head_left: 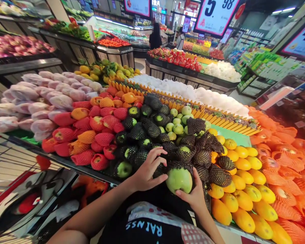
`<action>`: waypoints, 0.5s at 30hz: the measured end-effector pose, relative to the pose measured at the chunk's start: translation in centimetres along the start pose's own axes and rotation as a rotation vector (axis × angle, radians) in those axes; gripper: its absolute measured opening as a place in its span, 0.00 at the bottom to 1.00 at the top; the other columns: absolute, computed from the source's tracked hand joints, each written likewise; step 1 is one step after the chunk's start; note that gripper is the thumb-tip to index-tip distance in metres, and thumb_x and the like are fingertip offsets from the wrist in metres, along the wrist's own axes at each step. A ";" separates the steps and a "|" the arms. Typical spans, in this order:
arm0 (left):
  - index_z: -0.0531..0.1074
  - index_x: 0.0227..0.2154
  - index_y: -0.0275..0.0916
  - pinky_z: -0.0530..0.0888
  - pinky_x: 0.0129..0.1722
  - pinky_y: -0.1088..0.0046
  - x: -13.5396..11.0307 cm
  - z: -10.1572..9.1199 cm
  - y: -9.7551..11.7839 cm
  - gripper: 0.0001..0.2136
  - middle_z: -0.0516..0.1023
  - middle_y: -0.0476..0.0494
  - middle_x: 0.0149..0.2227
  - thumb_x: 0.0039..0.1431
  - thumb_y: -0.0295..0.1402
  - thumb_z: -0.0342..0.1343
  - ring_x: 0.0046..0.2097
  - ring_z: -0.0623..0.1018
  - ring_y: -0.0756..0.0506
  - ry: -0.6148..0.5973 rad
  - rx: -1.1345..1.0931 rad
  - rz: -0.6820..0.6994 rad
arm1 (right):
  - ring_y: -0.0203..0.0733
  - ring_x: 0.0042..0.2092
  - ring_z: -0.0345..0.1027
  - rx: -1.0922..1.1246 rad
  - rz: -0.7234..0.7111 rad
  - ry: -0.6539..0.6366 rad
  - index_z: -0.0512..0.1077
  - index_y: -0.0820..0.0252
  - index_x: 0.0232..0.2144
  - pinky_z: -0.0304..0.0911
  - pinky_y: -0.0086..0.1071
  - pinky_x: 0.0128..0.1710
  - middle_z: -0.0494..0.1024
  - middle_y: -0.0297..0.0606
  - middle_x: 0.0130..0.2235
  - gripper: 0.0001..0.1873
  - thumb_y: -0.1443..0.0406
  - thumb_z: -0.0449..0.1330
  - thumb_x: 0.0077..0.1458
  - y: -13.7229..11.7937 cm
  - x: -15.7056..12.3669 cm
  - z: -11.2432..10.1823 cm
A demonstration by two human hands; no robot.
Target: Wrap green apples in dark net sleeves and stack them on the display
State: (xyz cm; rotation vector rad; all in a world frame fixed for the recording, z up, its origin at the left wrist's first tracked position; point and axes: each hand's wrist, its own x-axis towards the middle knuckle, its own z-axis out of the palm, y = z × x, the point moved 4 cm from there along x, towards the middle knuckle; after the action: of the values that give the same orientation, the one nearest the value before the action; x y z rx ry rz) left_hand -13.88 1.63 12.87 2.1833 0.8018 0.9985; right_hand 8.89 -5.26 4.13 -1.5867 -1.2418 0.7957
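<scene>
My right hand (196,196) grips a large green apple (179,180) from its right side, thumb below and fingers behind. A dark foam net sleeve sits around the apple's top, leaving its lower part bare. On the apple's left, my left hand (148,171) is open with fingers spread and slightly curled. Its thumb tip is at the apple's edge; whether it touches I cannot tell. Beyond both hands lie green apples in black nets (139,132) and several bare green apples (178,128). Loose dark net sleeves (210,140) are heaped just right of these.
Red-netted fruit (101,139) and bagged pale pink fruit (43,98) lie left. Yellow mangoes (244,200) and orange-netted fruit (287,162) fill the right. A yellow picket divider (218,118) crosses behind. A shopping cart (12,173) stands lower left. Price screens (216,15) hang overhead.
</scene>
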 end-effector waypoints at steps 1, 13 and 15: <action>0.66 0.41 0.41 0.61 0.64 0.47 0.1 0.1 0.1 0.05 0.65 0.36 0.56 0.63 0.31 0.53 0.65 0.59 0.35 0.028 0.049 -0.006 | 0.66 0.60 0.63 -0.005 -0.010 0.008 0.60 0.58 0.61 0.58 0.58 0.61 0.68 0.52 0.61 0.61 0.45 0.75 0.27 -0.3 0.0 -0.1; 0.66 0.36 0.43 0.72 0.55 0.56 -0.4 -0.1 3.1 0.08 0.71 0.40 0.48 0.58 0.23 0.50 0.56 0.70 0.39 0.010 0.044 0.133 | 0.58 0.61 0.63 0.007 -0.189 -0.090 0.60 0.52 0.61 0.59 0.55 0.62 0.66 0.46 0.62 0.48 0.55 0.74 0.40 -6.0 1.5 -0.5; 0.66 0.44 0.42 0.72 0.56 0.55 -0.1 0.3 1.9 0.09 0.69 0.37 0.52 0.61 0.29 0.54 0.56 0.70 0.38 0.016 0.064 0.020 | 0.59 0.60 0.64 -0.060 -0.242 -0.102 0.62 0.52 0.59 0.59 0.56 0.62 0.70 0.45 0.59 0.45 0.56 0.74 0.40 -5.5 1.3 -0.7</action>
State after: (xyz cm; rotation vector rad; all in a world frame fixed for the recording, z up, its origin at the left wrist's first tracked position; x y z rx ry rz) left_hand -13.17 0.27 14.07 2.2441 0.8306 1.0143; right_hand 7.94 -3.91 9.60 -1.4228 -1.5109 0.6968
